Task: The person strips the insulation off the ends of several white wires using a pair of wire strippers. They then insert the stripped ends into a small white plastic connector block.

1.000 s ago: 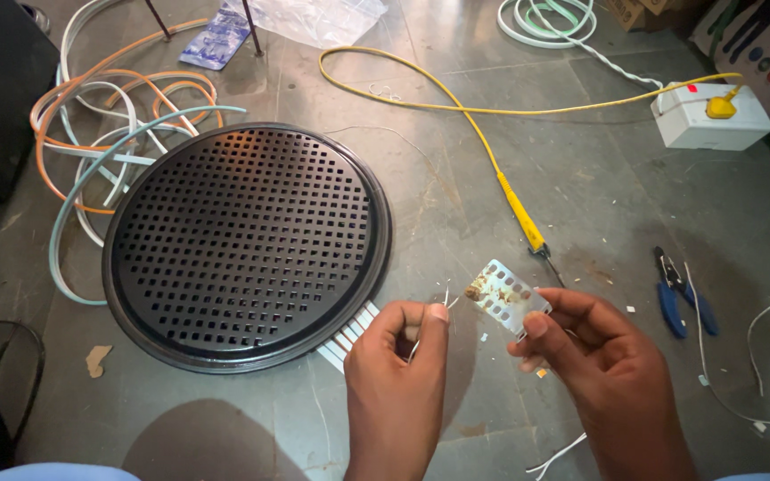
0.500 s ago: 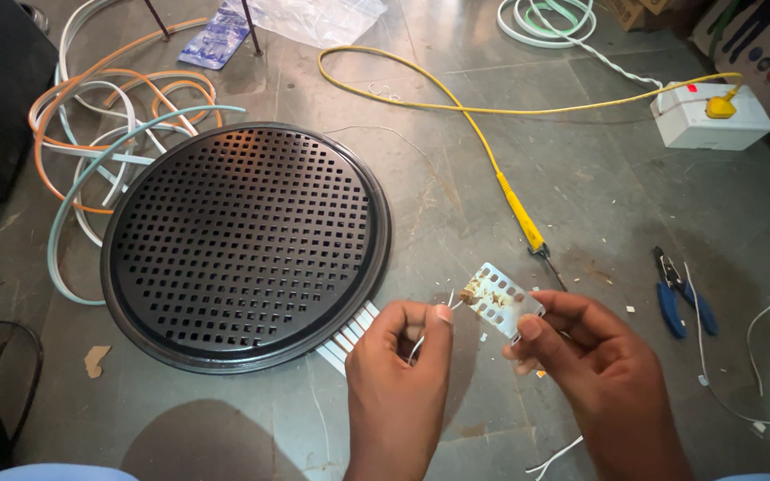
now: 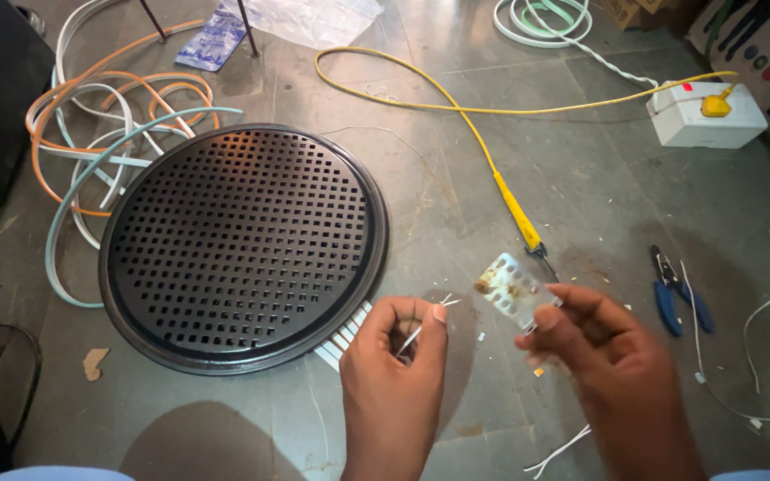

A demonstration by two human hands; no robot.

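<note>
A left hand (image 3: 396, 363) pinched a thin white wire (image 3: 422, 326); at its 3 o'clock, the right hand (image 3: 601, 347) gripped a small circuit board (image 3: 517, 290). A black perforated grille (image 3: 244, 244) lay at 10 o'clock.

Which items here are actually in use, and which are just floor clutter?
In use:
- left hand pinching a thin white wire
- right hand holding a small circuit board

Lying about:
- black perforated round grille
- yellow-handled soldering iron
- blue-handled pliers
- white socket box
- coiled cables
</note>
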